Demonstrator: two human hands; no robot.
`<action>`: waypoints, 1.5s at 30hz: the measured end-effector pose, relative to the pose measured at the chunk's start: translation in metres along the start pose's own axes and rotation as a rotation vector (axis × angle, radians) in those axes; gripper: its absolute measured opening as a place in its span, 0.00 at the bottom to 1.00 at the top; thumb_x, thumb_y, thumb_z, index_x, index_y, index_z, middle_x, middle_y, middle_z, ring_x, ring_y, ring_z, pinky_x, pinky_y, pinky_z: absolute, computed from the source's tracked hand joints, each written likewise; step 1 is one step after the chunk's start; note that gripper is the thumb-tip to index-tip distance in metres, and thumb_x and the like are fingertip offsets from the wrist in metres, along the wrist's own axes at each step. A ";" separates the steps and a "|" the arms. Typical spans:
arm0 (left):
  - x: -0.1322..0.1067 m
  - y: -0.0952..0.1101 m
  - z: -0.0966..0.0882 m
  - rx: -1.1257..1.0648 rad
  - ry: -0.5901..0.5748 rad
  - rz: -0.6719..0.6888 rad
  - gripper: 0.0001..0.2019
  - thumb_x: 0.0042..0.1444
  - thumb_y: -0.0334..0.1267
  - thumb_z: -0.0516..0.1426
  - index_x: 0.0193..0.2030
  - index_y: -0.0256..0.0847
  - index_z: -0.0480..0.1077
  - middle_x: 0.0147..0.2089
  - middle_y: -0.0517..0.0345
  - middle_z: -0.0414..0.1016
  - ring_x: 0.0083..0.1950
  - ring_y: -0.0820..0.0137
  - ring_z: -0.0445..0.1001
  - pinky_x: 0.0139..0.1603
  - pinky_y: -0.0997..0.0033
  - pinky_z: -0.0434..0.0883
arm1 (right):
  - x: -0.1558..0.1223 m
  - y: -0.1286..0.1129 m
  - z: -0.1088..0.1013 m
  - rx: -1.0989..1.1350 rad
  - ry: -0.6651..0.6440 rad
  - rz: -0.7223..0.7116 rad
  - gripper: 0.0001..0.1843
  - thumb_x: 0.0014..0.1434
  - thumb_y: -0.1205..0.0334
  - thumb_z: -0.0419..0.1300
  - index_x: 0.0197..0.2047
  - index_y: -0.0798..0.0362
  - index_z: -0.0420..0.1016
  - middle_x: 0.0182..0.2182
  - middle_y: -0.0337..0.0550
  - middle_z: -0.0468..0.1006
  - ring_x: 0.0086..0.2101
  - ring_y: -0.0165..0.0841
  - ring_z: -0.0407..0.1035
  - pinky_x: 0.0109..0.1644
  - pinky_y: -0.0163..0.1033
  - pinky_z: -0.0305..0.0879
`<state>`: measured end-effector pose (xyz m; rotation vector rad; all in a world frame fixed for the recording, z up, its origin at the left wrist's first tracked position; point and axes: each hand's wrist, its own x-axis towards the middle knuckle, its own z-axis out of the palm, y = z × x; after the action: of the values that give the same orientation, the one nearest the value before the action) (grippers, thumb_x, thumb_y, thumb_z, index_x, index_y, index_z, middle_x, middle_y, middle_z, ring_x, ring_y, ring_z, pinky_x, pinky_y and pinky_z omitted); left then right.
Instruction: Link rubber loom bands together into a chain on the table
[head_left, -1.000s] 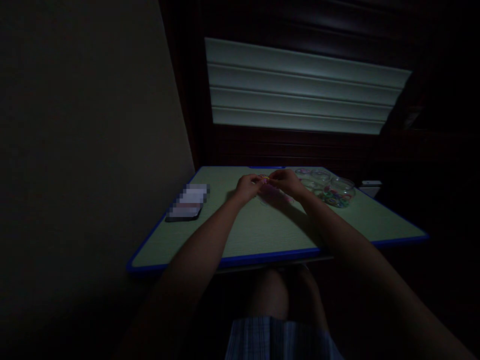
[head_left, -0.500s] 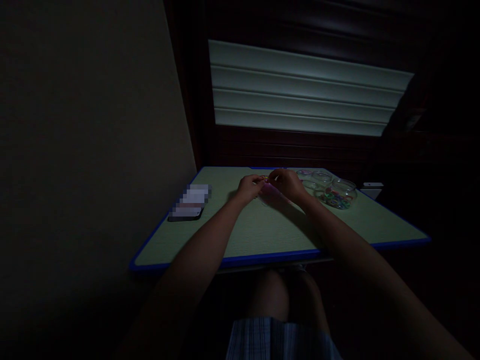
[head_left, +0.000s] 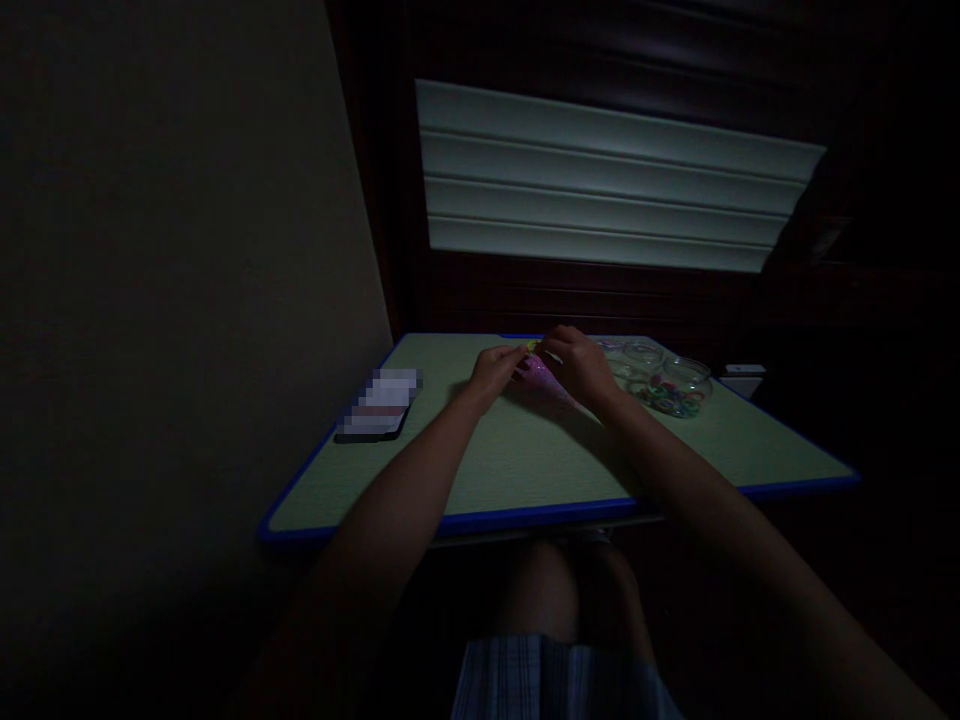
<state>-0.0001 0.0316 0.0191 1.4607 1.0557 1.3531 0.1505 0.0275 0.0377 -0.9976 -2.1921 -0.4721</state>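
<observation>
The room is dim. My left hand (head_left: 495,372) and my right hand (head_left: 579,364) meet over the middle of a green table with a blue rim (head_left: 525,518). Both hands are closed in a pinch on a small pink cone-shaped piece (head_left: 547,383) that slants down to the right between them. A tiny yellowish bit shows at the fingertips, too small to make out.
A dark phone (head_left: 375,407) lies on the table to the left of my hands. Clear plastic containers with small coloured rings (head_left: 670,385) stand to the right. A wall runs along the left, a slatted panel (head_left: 615,185) behind. My knees are under the table's near edge.
My hands have lifted the pink piece slightly and tilted it, so its pointed end now slants down to the right. My right hand has risen a little.
</observation>
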 end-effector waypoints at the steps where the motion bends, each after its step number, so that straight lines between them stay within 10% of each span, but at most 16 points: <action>1: -0.001 0.001 0.000 -0.016 -0.008 -0.005 0.15 0.49 0.45 0.52 0.28 0.33 0.69 0.27 0.55 0.72 0.23 0.77 0.68 0.23 0.79 0.65 | 0.000 0.000 0.000 -0.002 -0.001 -0.004 0.13 0.58 0.63 0.48 0.39 0.53 0.73 0.38 0.47 0.70 0.38 0.33 0.61 0.39 0.34 0.55; 45: -0.004 -0.003 0.001 0.185 0.043 -0.034 0.06 0.46 0.37 0.55 0.28 0.35 0.69 0.24 0.59 0.70 0.20 0.80 0.65 0.19 0.82 0.62 | -0.001 -0.001 0.013 0.079 -0.152 0.115 0.12 0.54 0.63 0.52 0.40 0.53 0.72 0.35 0.46 0.73 0.35 0.32 0.66 0.35 0.32 0.56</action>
<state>0.0010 0.0288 0.0147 1.5456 1.2559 1.2961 0.1448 0.0340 0.0276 -1.1416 -2.2521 -0.2623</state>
